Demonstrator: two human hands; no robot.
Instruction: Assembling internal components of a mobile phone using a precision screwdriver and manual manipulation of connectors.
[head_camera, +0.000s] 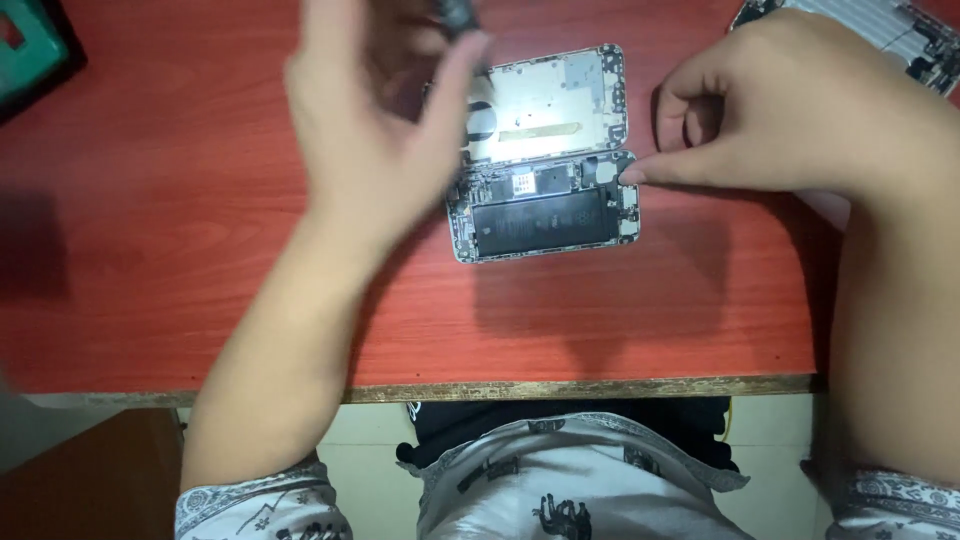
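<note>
Fingers of my right hand (800, 110) pinch at the opened phone's (545, 205) right edge; my left hand (375, 110) hovers over its left end gripping a small dark tool (458, 12). Mid-disassembly, I judge; next calls for steady aim.

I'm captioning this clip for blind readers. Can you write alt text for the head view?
An opened smartphone lies on a red wooden table, its screen half folded back. The right hand touches its right edge with a fingertip, and the raised left hand holds a small dark object above it.
</note>
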